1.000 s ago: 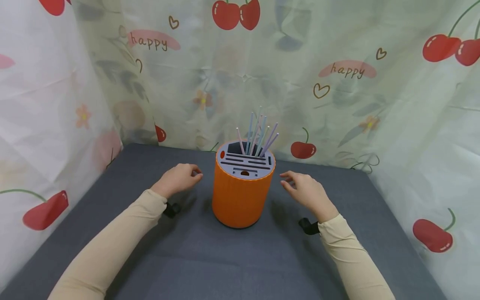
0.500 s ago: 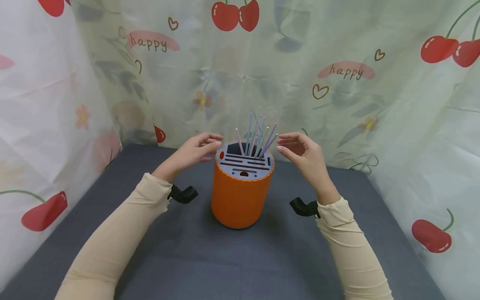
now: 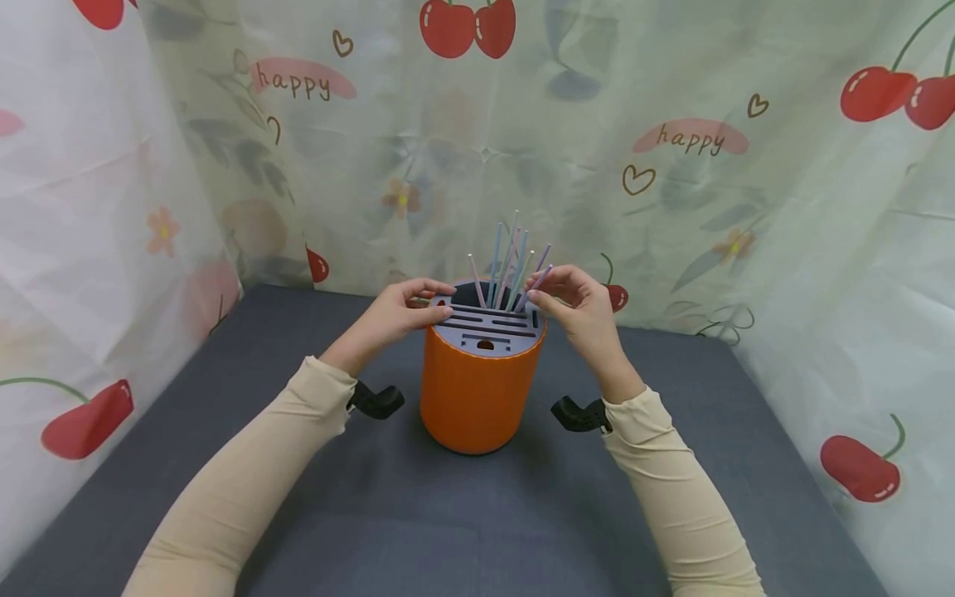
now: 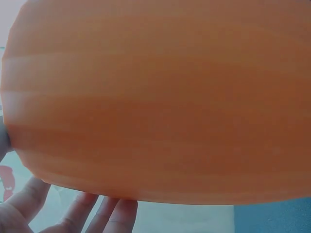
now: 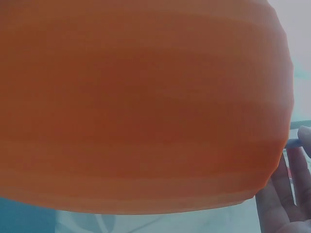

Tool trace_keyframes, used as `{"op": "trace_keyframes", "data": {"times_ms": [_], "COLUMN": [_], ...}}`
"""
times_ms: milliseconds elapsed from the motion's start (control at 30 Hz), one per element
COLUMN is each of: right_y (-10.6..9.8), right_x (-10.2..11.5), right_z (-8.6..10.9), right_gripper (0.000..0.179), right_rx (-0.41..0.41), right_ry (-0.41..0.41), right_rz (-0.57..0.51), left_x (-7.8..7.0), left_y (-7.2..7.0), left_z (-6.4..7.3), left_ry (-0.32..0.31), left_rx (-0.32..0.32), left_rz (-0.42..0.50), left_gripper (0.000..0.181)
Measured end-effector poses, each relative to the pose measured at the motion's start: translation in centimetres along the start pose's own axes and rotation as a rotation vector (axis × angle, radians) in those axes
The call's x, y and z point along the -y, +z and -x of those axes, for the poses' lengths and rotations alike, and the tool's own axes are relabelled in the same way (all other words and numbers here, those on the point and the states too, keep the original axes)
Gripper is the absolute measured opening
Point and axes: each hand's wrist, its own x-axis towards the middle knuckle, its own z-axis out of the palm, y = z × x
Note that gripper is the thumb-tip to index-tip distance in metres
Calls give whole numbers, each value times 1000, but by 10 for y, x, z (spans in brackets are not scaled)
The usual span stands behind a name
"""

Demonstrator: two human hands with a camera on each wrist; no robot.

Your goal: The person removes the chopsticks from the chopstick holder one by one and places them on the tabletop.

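Note:
An orange, round knife holder (image 3: pixel 477 406) with a grey slotted top (image 3: pixel 448 332) stands upright on the table. Several thin pastel sticks (image 3: pixel 496 257) lean out of its rear opening. My left hand (image 3: pixel 391 319) holds the holder's left rim, thumb over the top edge; in the left wrist view its fingers (image 4: pixel 77 208) lie along the orange wall. At the right rim, my right hand (image 3: pixel 585 311) pinches a purple stick (image 3: pixel 547 273) between thumb and fingers. The right wrist view shows a short piece of that stick (image 5: pixel 293 143) by the thumb, the rest hidden behind the holder.
A dark grey cloth (image 3: pixel 418 539) covers the table. Printed curtains (image 3: pixel 477 157) with cherries enclose the back and both sides. A black wrist camera (image 3: pixel 376 401) sits under the left wrist, another black camera (image 3: pixel 578 414) under the right.
Both hands have risen from beside the holder and moved inward to its top. The left has taken hold of the rim, the right of a purple stick. The holder stays in place.

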Motion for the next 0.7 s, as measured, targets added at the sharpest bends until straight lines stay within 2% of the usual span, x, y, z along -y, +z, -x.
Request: {"op": "trace_keyframes", "data": {"times_ms": [500, 700], "right_y": [0, -5], "right_x": [-2, 9], "right_z": [2, -4], "right_gripper": [17, 11], "right_rx": [1, 8], "right_ry": [8, -28], "right_rz": [-9, -29], "left_x": [1, 1], "left_y": [5, 5], "left_z": [0, 0], "left_ry": [-28, -35], "left_rx": [-20, -26], "left_rz": [55, 44], "left_gripper": [41, 42]}}
